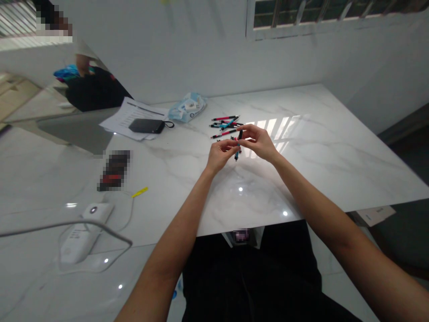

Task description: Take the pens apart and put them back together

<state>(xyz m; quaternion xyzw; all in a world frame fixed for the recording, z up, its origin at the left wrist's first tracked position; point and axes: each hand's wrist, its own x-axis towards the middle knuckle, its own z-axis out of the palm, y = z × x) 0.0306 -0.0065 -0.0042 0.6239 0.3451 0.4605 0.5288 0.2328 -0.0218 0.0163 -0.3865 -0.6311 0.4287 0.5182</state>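
Note:
My left hand point(221, 155) and my right hand point(259, 141) meet above the white marbled table. Between their fingertips is a slim pen point(237, 155), black at the top and blue lower down, held nearly upright. The left fingers pinch it lower and the right fingers grip the black upper part. Just beyond my hands lies a loose pile of pens point(225, 123) in pink, blue and black. A single pink and black pen point(224, 134) rests nearer to me. A few small pieces beneath my fingers are partly hidden.
To the left are papers point(122, 116) under a black power bank point(146, 126), and a blue and white plastic packet point(187, 107). Closer sit a yellow strip point(140, 192), a white power strip point(83, 237) and a grey cable point(114, 235). Another person point(90, 80) shows at the upper left.

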